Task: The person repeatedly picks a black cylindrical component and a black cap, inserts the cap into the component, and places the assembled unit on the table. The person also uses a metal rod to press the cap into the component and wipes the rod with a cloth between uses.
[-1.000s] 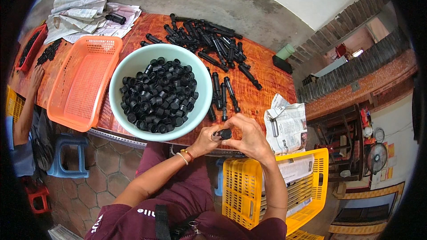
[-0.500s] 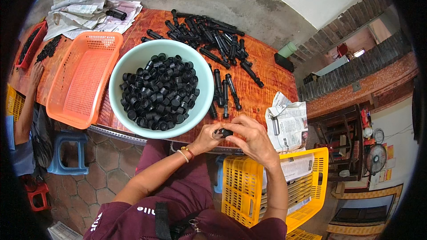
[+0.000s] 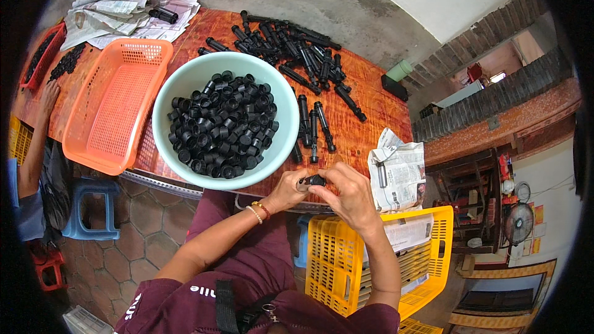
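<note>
Just off the table's front edge, my left hand (image 3: 289, 190) is closed round a black tubular plastic part (image 3: 314, 180), whose dark end pokes out past the fingers. My right hand (image 3: 350, 195) curls at that end, with thumb and fingers against it; the exact contact is partly hidden. Left of my hands stands a pale green basin (image 3: 288, 142) full of short black caps (image 3: 226, 125). Several long black tubes (image 3: 314, 137) lie just beyond my hands, and a larger pile of black tubes (image 3: 303, 52) is spread farther back on the reddish wooden table (image 3: 365, 142).
An orange basket (image 3: 117, 108) stands left of the basin. Newspaper (image 3: 396, 176) with a tube on it lies at the right, above a yellow crate (image 3: 334, 260) holding flat stacked pieces. At far left, another person's hand (image 3: 49, 95) rests near a red basket (image 3: 43, 55). A blue stool (image 3: 93, 210) is below.
My right fingers have shifted slightly on the part, so more of its dark end shows. My left hand keeps its hold. The view has moved a little.
</note>
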